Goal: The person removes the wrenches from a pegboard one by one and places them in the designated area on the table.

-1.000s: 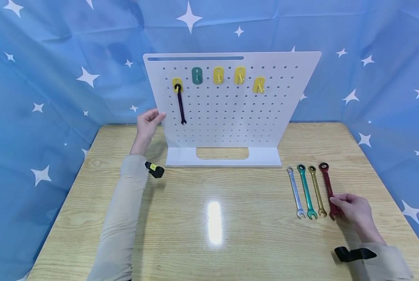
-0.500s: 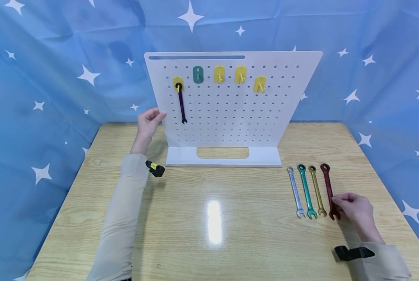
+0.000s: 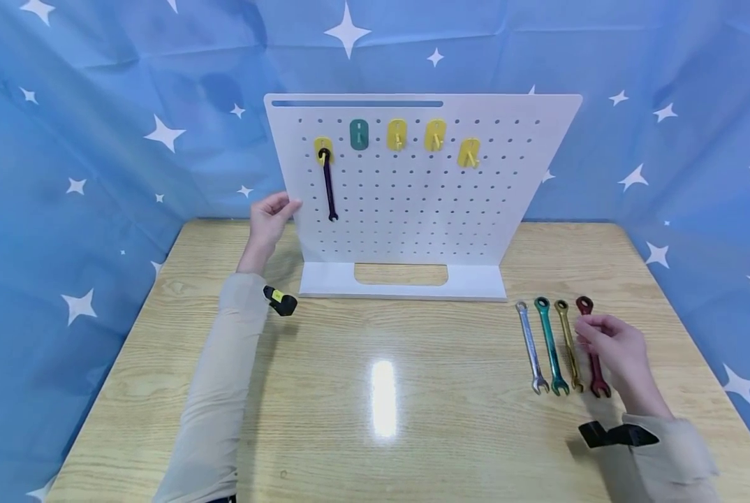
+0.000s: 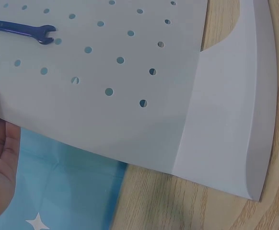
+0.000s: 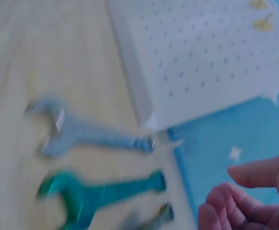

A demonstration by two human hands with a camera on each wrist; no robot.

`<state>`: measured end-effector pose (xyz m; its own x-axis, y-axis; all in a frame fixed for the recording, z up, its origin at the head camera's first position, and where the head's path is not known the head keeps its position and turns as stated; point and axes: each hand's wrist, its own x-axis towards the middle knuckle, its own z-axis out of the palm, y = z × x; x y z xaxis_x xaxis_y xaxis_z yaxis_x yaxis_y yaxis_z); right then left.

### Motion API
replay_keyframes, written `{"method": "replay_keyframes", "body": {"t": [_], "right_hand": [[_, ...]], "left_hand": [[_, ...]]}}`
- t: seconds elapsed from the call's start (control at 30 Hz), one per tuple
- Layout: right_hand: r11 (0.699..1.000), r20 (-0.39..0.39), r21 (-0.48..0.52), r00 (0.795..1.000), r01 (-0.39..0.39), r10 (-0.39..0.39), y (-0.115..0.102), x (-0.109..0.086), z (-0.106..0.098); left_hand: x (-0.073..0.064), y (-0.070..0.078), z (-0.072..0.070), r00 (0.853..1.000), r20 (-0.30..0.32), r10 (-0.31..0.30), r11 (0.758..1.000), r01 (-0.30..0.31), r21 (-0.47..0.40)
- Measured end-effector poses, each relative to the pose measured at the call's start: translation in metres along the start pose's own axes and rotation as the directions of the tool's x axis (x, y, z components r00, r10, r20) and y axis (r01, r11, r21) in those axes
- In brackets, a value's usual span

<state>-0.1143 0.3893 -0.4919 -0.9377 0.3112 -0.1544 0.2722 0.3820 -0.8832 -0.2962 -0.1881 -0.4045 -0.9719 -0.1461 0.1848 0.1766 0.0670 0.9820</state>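
Observation:
My left hand (image 3: 267,222) pinches the left edge of a white pegboard (image 3: 406,209) between thumb and fingers. A dark purple combination wrench (image 3: 329,188) hangs on the board's leftmost yellow hook. Above a red combination wrench (image 3: 596,376) my right hand (image 3: 616,349) hovers, covering its middle in the head view. Between thumb and fingers of the right hand (image 5: 254,196) there is nothing in the right wrist view. Left of the red one lie a gold wrench (image 3: 566,328), a green wrench (image 3: 549,339) and a silver wrench (image 3: 529,342), side by side.
A green hook (image 3: 359,135) and several yellow hooks, among them the rightmost hook (image 3: 468,153), carry nothing. The board stands on its white base (image 3: 327,279) at the back of the wooden table (image 3: 325,391). Behind hangs a blue star-patterned cloth (image 3: 211,126).
My right hand has let go of the red wrench's lower end and moved away from me and slightly left, over its upper part. The left hand keeps its grip on the board's edge.

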Motion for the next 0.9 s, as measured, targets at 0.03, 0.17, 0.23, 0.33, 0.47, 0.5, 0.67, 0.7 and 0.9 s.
{"method": "replay_keyframes", "body": {"t": [0.03, 0.17, 0.23, 0.33, 0.47, 0.5, 0.67, 0.7, 0.9], "right_hand": [[1.000, 0.009, 0.013, 1.000, 0.013, -0.013, -0.006, 0.000, 0.003], [0.998, 0.047, 0.048, 0.998, 0.040, -0.043, -0.051, -0.012, 0.018], [0.997, 0.066, 0.046, 0.996, 0.061, -0.064, -0.077, -0.021, 0.026], [0.994, 0.088, 0.072, 0.992, 0.087, -0.093, -0.098, -0.023, 0.039], [0.989, 0.131, 0.074, 0.982, 0.130, -0.139, -0.119, -0.024, 0.056], [0.987, 0.136, 0.080, 0.980, 0.137, -0.147, -0.122, -0.023, 0.061], [0.978, 0.151, 0.127, 0.971, 0.165, -0.183, -0.148, -0.026, 0.085], [0.976, 0.155, 0.138, 0.970, 0.168, -0.189, -0.150, -0.026, 0.090], [0.963, 0.175, 0.190, 0.959, 0.191, -0.225, -0.164, -0.021, 0.116]], "left_hand": [[0.000, 0.000, 0.000, 1.000, 0.001, 0.001, 1.000, -0.001, -0.003], [0.001, 0.000, 0.001, 1.000, -0.003, -0.002, 1.000, 0.002, -0.003], [0.000, 0.002, 0.001, 1.000, 0.001, -0.006, 1.000, 0.006, 0.004], [-0.005, 0.010, 0.001, 1.000, 0.012, 0.001, 1.000, -0.002, 0.016], [-0.006, 0.009, 0.002, 1.000, 0.008, 0.016, 0.999, -0.017, 0.029], [-0.004, 0.005, 0.002, 1.000, 0.004, 0.020, 0.999, -0.020, 0.033], [-0.002, 0.001, 0.001, 1.000, -0.002, 0.019, 0.999, -0.019, 0.047], [-0.002, 0.001, 0.001, 1.000, -0.001, 0.021, 0.999, -0.021, 0.047], [-0.012, 0.017, 0.003, 0.999, 0.017, 0.037, 0.998, -0.038, 0.042]]}}
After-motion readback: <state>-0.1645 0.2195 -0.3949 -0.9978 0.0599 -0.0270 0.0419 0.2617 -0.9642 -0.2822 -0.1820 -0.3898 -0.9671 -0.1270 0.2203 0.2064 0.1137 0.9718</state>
